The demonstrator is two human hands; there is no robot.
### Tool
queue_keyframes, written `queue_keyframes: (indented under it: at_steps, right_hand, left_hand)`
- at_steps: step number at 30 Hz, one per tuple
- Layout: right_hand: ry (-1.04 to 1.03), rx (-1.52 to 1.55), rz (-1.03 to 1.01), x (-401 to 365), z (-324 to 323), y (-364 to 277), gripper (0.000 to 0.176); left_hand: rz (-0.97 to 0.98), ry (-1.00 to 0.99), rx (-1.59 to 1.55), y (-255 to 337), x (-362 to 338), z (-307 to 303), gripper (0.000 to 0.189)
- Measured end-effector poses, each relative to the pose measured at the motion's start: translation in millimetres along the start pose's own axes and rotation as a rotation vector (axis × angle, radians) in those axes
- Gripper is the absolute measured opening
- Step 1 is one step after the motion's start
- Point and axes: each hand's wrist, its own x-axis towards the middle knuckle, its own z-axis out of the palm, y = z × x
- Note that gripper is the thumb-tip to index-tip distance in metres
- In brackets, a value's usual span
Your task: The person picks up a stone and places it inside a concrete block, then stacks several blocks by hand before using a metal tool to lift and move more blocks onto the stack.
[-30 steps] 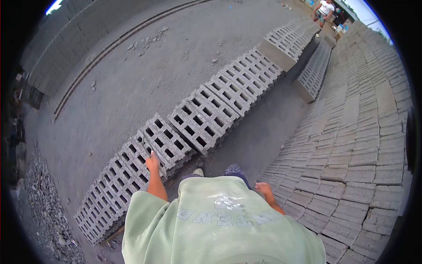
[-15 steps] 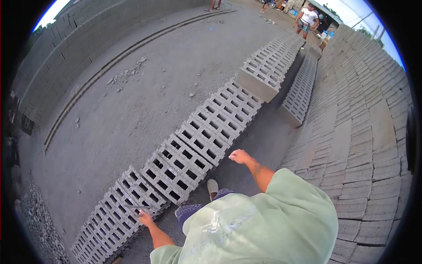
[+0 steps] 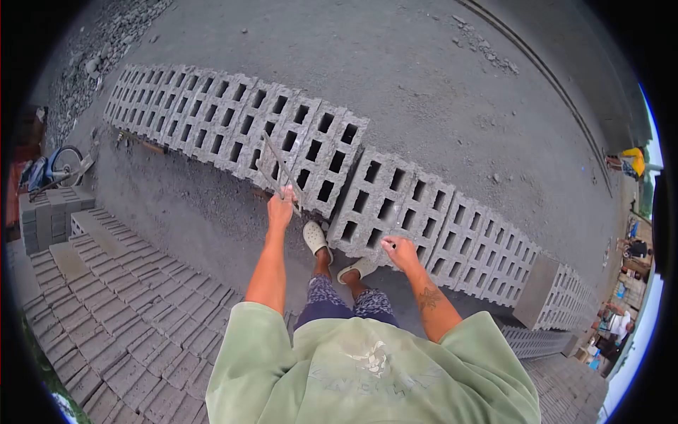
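Observation:
A long row of grey hollow concrete blocks (image 3: 395, 201) lies on the ground straight ahead of me. My left hand (image 3: 281, 209) is shut on a thin metal tool (image 3: 277, 164) with two long prongs, which reach up over the blocks in front of it. My right hand (image 3: 400, 251) is closed in a fist, with nothing visible in it, at the near edge of a block. My feet, in light clogs (image 3: 314, 237), stand on the dirt between the hands, close to the row.
Rows of solid flat blocks (image 3: 106, 304) cover the ground at lower left. A small block stack (image 3: 48, 216) and a wheel (image 3: 62, 167) are at the far left. Gravel (image 3: 92, 63) lies at upper left. People stand at the right edge (image 3: 625, 162).
The view has swung round, so the block row now runs across in front of me. My left hand with the tool has come forward and up; my right hand has dropped to the block edge.

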Motion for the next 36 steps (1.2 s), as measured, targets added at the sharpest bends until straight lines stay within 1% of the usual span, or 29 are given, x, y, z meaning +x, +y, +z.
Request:
queue_keyframes:
  at_steps: [1, 2, 3, 5, 6, 8, 9, 10, 11, 12, 13, 14, 15, 17, 19, 20, 22, 23, 24, 25, 26, 27, 29, 30, 31, 33, 34, 35, 36]
  right_hand:
    - [-0.006, -0.086, -0.162, 23.2, 24.0, -11.7, 0.027]
    - [0.005, -0.163, -0.341, 56.2, 47.0, -23.7, 0.029]
    - [0.008, -0.184, -0.409, 79.8, 65.8, -41.9, 0.031]
    - [0.058, -0.205, -0.514, 123.9, 103.9, -65.3, 0.036]
    - [0.059, -0.254, -0.535, 145.8, 116.8, -72.5, 0.037]
    - [0.047, -0.299, -0.548, 176.6, 141.3, -71.3, 0.037]
    - [-0.124, -0.527, -0.550, 188.0, 151.1, -66.4, 0.039]
    - [-0.290, -0.751, -0.549, 195.4, 160.4, -62.9, 0.040]
    - [-0.296, -0.749, -0.557, 195.3, 168.3, -59.8, 0.040]
    - [-0.288, -0.743, -0.560, 196.6, 174.2, -57.9, 0.034]
    - [-0.276, -0.731, -0.556, 197.8, 182.1, -54.8, 0.029]
    - [-0.179, -0.725, -0.535, 201.0, 197.6, -46.2, 0.017]
    - [-0.169, -0.717, -0.542, 201.8, 200.5, -47.1, 0.017]
    - [-0.196, -0.676, -0.451, 198.5, 202.4, -48.9, 0.015]
    - [-0.162, -0.686, -0.470, 188.9, 197.2, -43.2, 0.014]
    - [-0.130, -0.703, -0.491, 188.7, 192.3, -41.0, 0.014]
    - [-0.094, -0.664, -0.531, 180.7, 191.3, -27.7, 0.013]
    - [-0.061, -0.629, -0.575, 181.2, 189.3, -20.5, 0.012]
    - [-0.094, -0.654, -0.588, 182.7, 190.4, -20.1, 0.012]
    - [-0.084, -0.643, -0.583, 176.7, 192.1, -18.5, 0.012]
    - [-0.087, -0.657, -0.591, 169.8, 193.7, -15.5, 0.012]
    - [-0.061, -0.678, -0.608, 182.6, 191.5, -17.7, 0.012]
    - [-0.049, -0.657, -0.597, 181.3, 191.7, -19.7, 0.013]
    - [-0.029, -0.653, -0.601, 180.6, 190.4, -21.2, 0.013]
    - [-0.062, -0.639, -0.587, 182.7, 190.0, -22.8, 0.012]
    - [-0.138, -0.700, -0.555, 184.8, 186.0, -29.9, 0.011]
    - [-0.140, -0.705, -0.563, 185.6, 187.9, -29.1, 0.013]
    - [-0.144, -0.715, -0.573, 187.3, 190.3, -28.5, 0.015]
    - [-0.202, -0.712, -0.529, 187.8, 189.0, -32.1, 0.021]
  left_hand:
    - [-0.039, -0.030, -0.080, -15.1, 0.2, 4.9, 0.032]
    - [0.032, 0.034, -0.062, -23.3, 3.5, 9.9, 0.032]
    - [0.008, 0.040, -0.052, -23.5, 2.3, 10.9, 0.032]
    - [0.409, 0.204, -0.129, -8.9, -1.1, 10.7, 0.036]
    - [0.402, 0.202, -0.122, -2.7, 0.5, 15.1, 0.036]
    - [0.104, 0.420, -0.948, 2.7, 0.9, 21.2, 0.040]
    - [0.093, 0.422, -0.945, -0.9, 5.4, 15.9, 0.040]
    - [0.056, 0.469, -0.970, -6.1, 11.5, 5.3, 0.045]
    - [0.017, 0.522, -0.997, -9.8, 13.5, -0.7, 0.050]
    - [0.019, 0.514, -0.991, -9.3, 19.9, -0.4, 0.055]
    - [0.030, 0.517, -0.986, 0.6, 20.2, -0.9, 0.055]
    - [0.176, 0.478, -0.842, 12.8, 14.9, 1.9, 0.056]
    - [0.325, 0.440, -0.695, 30.1, 10.7, -0.1, 0.058]
    - [0.674, 0.512, -0.841, 78.7, 3.9, -19.2, 0.057]
    - [0.821, 0.277, -1.150, 142.2, -11.6, -46.1, 0.055]
    - [0.843, 0.276, -1.151, 145.2, -8.6, -37.8, 0.055]
    - [0.716, 0.464, -1.097, 136.2, 0.5, -2.8, 0.050]
    - [0.594, 0.530, -0.868, 114.1, 9.4, 26.4, 0.046]
    - [0.526, 0.533, -0.723, 73.2, 31.6, 64.4, 0.044]
    - [0.537, 0.512, -0.627, 44.9, 42.2, 81.0, 0.042]
    - [0.536, 0.502, -0.534, 28.2, 44.9, 85.4, 0.039]
    - [0.562, 0.513, -0.538, 34.2, 45.0, 73.0, 0.039]
    - [0.450, 0.465, -1.028, 26.9, -7.7, 31.0, 0.034]
    - [0.455, 0.475, -1.087, 25.3, -34.2, 11.4, 0.032]
    - [0.476, 0.491, -1.151, 20.2, -56.3, -7.1, 0.030]
    - [0.268, 0.687, -1.274, -33.0, -100.0, -21.5, 0.028]
    - [0.247, 0.741, -1.293, -50.2, -110.9, -17.9, 0.028]
    - [0.107, 0.896, -1.333, -67.4, -122.8, -10.5, 0.027]
    - [-0.051, 1.049, -1.368, -82.8, -138.7, -4.0, 0.026]
